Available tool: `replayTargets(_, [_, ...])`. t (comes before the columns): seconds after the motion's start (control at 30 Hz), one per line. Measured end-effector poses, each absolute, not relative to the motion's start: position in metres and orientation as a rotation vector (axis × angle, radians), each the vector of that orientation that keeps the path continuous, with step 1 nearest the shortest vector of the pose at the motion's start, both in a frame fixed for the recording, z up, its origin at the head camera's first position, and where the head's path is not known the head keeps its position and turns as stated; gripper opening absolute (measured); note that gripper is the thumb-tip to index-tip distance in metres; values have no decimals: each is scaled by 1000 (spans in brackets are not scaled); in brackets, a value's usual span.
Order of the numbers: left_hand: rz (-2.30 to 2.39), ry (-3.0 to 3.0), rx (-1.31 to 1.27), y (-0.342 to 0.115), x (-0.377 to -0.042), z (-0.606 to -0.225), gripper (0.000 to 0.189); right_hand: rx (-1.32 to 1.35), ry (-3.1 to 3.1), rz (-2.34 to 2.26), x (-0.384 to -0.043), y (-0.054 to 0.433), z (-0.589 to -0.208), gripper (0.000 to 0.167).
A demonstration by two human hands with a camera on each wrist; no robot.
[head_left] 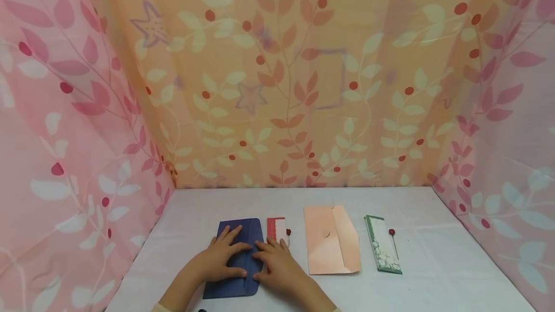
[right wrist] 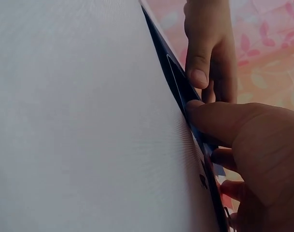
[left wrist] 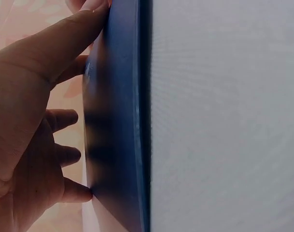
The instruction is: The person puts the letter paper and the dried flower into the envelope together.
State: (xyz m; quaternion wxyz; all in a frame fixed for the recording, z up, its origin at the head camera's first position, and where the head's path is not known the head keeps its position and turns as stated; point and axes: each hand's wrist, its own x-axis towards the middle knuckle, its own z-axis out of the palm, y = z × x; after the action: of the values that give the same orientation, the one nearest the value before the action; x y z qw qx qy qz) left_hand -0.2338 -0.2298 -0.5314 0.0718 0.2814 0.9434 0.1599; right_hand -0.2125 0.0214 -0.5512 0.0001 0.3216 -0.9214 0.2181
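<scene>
A dark blue envelope [head_left: 236, 287] lies on the white table at the left, its long side running away from me. My left hand [head_left: 218, 259] rests on it with fingers spread, and the thumb reaches toward the flap. At the envelope's right edge is my right hand [head_left: 279, 266], fingertips and thumb touching the flap [head_left: 255, 285]. The right wrist view shows the right thumb [right wrist: 217, 118] against the dark flap edge, where a narrow gap [right wrist: 173, 72] shows between layers. From the left wrist view, the left fingers [left wrist: 64, 154] are set apart over the blue surface.
A red-and-white card [head_left: 276, 227] lies partly behind the right hand, a dried-rose stem [head_left: 288, 232] beside it. Farther right are a peach envelope [head_left: 323, 249] with its flap unfolded, a green floral card [head_left: 381, 244] and another rose stem [head_left: 392, 233]. Patterned curtains [head_left: 282, 85] surround the table.
</scene>
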Motion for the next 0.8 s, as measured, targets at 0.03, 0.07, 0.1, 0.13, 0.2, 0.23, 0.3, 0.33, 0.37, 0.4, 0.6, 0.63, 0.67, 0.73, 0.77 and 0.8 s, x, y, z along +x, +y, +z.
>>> replayTargets(0.03, [486,2838,845,-230,-234,-532,71,1006,-2893,688,-211,22,-551,49])
replayTargets(0.07, [494,2837,841,-229,-234,-532,70,1000,-2892,692,-211,22,-551,49])
replayTargets(0.1, [500,2836,839,-229,-235,-532,69,995,-2891,692,-210,22,-550,49])
replayTargets(0.13, [508,2833,834,-229,-235,-533,67,991,-2891,688,-209,22,-550,49])
replayTargets(0.2, [530,2827,820,-230,-235,-533,64,981,-2894,679,-209,22,-551,49])
replayTargets(0.23, [543,2824,813,-230,-236,-532,63,979,-2894,674,-208,22,-551,49])
replayTargets(0.3, [580,2816,802,-231,-237,-531,61,976,-2892,658,-209,21,-551,48])
replayTargets(0.33, [600,2812,797,-232,-237,-531,60,971,-2891,649,-209,21,-551,48])
replayTargets(0.37, [619,2814,798,-233,-237,-530,60,967,-2888,642,-209,20,-552,48])
replayTargets(0.4, [645,2816,805,-233,-237,-530,60,962,-2885,636,-209,20,-553,48])
replayTargets(0.6, [750,2800,843,-239,-239,-528,63,932,-2885,666,-209,18,-554,47])
replayTargets(0.63, [762,2791,844,-240,-239,-527,63,927,-2887,677,-209,18,-554,47])
replayTargets(0.67, [780,2784,849,-241,-240,-526,64,923,-2888,686,-208,18,-553,47])
replayTargets(0.73, [819,2768,856,-243,-240,-524,67,916,-2885,701,-208,19,-552,47])
replayTargets(0.77, [838,2760,862,-244,-240,-523,70,913,-2883,712,-208,19,-551,47])
replayTargets(0.8, [849,2758,873,-245,-240,-522,72,911,-2881,720,-208,19,-550,46])
